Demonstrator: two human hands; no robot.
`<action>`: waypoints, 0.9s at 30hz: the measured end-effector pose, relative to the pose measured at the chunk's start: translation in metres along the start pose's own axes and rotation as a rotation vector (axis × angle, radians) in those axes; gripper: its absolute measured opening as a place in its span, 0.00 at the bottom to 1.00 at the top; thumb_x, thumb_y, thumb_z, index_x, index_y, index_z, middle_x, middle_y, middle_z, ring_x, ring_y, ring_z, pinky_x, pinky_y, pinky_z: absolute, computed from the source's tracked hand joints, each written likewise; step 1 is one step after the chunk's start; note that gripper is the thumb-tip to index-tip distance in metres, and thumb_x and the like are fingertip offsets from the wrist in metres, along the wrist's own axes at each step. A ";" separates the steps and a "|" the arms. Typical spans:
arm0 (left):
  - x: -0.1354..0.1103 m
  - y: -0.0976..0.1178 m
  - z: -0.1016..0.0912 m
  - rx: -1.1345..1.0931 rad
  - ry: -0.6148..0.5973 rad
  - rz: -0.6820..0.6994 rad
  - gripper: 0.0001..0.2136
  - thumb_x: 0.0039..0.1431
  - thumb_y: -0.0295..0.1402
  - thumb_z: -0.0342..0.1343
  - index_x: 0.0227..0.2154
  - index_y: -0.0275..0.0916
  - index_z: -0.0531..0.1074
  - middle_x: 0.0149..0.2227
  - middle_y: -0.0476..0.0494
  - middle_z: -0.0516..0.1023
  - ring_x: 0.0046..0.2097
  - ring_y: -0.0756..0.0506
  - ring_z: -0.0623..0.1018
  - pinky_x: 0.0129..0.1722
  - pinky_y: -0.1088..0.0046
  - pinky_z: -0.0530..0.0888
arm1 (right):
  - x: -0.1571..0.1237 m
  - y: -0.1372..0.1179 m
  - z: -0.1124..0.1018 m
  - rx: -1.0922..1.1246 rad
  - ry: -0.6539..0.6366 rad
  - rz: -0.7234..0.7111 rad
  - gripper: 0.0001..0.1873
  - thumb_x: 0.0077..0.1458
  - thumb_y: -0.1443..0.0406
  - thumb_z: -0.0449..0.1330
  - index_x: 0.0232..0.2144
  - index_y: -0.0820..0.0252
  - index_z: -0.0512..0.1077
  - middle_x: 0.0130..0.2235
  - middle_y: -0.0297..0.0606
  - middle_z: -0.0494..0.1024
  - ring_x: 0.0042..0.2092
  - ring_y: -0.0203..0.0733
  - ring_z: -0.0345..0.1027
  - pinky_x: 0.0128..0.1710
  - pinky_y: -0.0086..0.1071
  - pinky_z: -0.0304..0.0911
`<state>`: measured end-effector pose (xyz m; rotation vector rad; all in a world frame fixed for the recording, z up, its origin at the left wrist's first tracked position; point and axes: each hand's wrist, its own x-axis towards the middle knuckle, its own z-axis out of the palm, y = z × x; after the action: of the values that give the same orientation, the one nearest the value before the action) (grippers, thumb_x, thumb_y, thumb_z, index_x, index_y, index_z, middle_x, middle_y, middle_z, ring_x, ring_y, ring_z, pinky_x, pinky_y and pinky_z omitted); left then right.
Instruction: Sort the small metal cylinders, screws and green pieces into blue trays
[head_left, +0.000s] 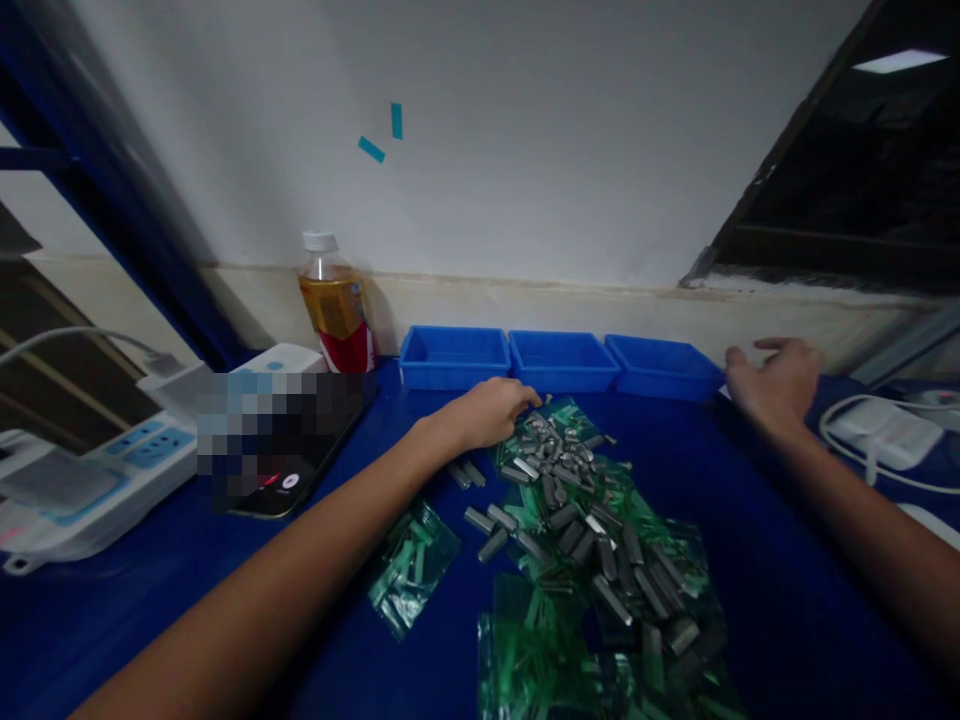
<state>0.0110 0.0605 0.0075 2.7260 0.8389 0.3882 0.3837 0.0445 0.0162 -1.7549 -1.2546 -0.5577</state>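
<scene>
a white painted wall stands beyond the left hand and the right hand; a blue tabletop lies below both. a spread of transparent green plastic bags extends from the left fingers toward the wearer, with grey metal bars heaped on it. to the left of the left hand, well apart, lies a white power strip with blue socket faces; a black flat phone, partly pixelated, lies nearer that hand. three shallow blue plastic trays stand in a row beyond the left hand, the rightmost just beside the right hand. left hand: fingers bent down at the far left edge of the heap; whether anything is gripped cannot be told. right hand: raised, thumb and fingers spread apart, nothing visible in the grasp. a clear bottle of amber liquid with a white cap and red label stands beyond and left of the left hand. a separate small green plastic bag lies on the near side of the left wrist. small shiny metal pieces are clustered just right of the left fingers.
</scene>
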 end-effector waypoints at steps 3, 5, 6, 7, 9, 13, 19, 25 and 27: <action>0.001 0.000 0.005 0.013 0.025 0.000 0.16 0.58 0.23 0.43 0.45 0.36 0.72 0.43 0.40 0.75 0.45 0.45 0.74 0.46 0.69 0.70 | -0.020 -0.036 -0.014 0.020 0.057 -0.109 0.04 0.48 0.64 0.59 0.27 0.58 0.66 0.25 0.36 0.64 0.29 0.40 0.59 0.30 0.36 0.53; 0.001 -0.001 0.005 0.000 0.030 -0.005 0.14 0.59 0.24 0.44 0.43 0.36 0.72 0.42 0.41 0.75 0.43 0.45 0.74 0.45 0.70 0.70 | -0.044 -0.064 -0.019 0.179 -0.151 -0.241 0.04 0.53 0.64 0.55 0.29 0.58 0.68 0.22 0.33 0.64 0.25 0.37 0.59 0.29 0.33 0.55; 0.001 -0.001 0.005 -0.015 0.029 -0.013 0.13 0.58 0.24 0.45 0.42 0.36 0.73 0.41 0.41 0.75 0.42 0.46 0.74 0.44 0.70 0.70 | -0.057 -0.076 -0.019 0.249 -0.241 -0.315 0.05 0.53 0.64 0.55 0.29 0.59 0.68 0.21 0.31 0.64 0.23 0.36 0.58 0.27 0.31 0.55; 0.001 -0.001 0.004 -0.037 0.027 -0.026 0.12 0.58 0.25 0.45 0.40 0.35 0.73 0.40 0.41 0.76 0.41 0.46 0.75 0.43 0.70 0.70 | -0.069 -0.088 -0.018 0.298 -0.366 -0.406 0.05 0.54 0.64 0.55 0.31 0.59 0.69 0.22 0.32 0.66 0.24 0.36 0.60 0.27 0.31 0.56; 0.001 0.000 0.004 -0.092 0.026 -0.065 0.11 0.57 0.26 0.47 0.39 0.35 0.72 0.38 0.42 0.77 0.39 0.47 0.75 0.40 0.72 0.71 | -0.089 -0.106 -0.014 0.375 -0.531 -0.515 0.05 0.54 0.65 0.55 0.32 0.59 0.70 0.24 0.33 0.68 0.26 0.36 0.62 0.28 0.30 0.57; 0.001 0.002 0.005 -0.147 0.071 -0.194 0.09 0.56 0.31 0.50 0.39 0.36 0.71 0.34 0.45 0.78 0.35 0.47 0.76 0.34 0.73 0.70 | -0.102 -0.131 0.000 0.495 -0.686 -0.492 0.06 0.55 0.66 0.53 0.32 0.59 0.70 0.24 0.32 0.69 0.26 0.35 0.63 0.27 0.29 0.57; 0.000 0.011 -0.002 -0.025 -0.007 -0.350 0.10 0.55 0.36 0.49 0.31 0.38 0.74 0.30 0.43 0.79 0.33 0.43 0.77 0.33 0.68 0.70 | -0.099 -0.138 0.012 0.580 -0.817 -0.367 0.08 0.56 0.64 0.53 0.31 0.59 0.71 0.21 0.29 0.67 0.23 0.33 0.60 0.24 0.28 0.55; -0.001 0.023 -0.014 0.047 -0.087 -0.405 0.12 0.54 0.37 0.50 0.33 0.40 0.77 0.33 0.41 0.79 0.35 0.40 0.77 0.36 0.61 0.70 | -0.101 -0.133 0.009 0.591 -0.849 -0.412 0.07 0.56 0.65 0.53 0.30 0.59 0.70 0.23 0.31 0.69 0.25 0.34 0.62 0.25 0.28 0.56; -0.001 0.025 -0.014 0.073 -0.091 -0.393 0.11 0.53 0.36 0.50 0.32 0.41 0.77 0.32 0.41 0.79 0.35 0.39 0.77 0.36 0.61 0.71 | -0.100 -0.134 0.008 0.590 -0.849 -0.416 0.07 0.56 0.66 0.53 0.29 0.59 0.70 0.23 0.31 0.69 0.25 0.34 0.62 0.26 0.28 0.56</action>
<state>0.0186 0.0428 0.0283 2.5329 1.3483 0.1522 0.2215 0.0131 -0.0113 -1.2259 -2.1220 0.3895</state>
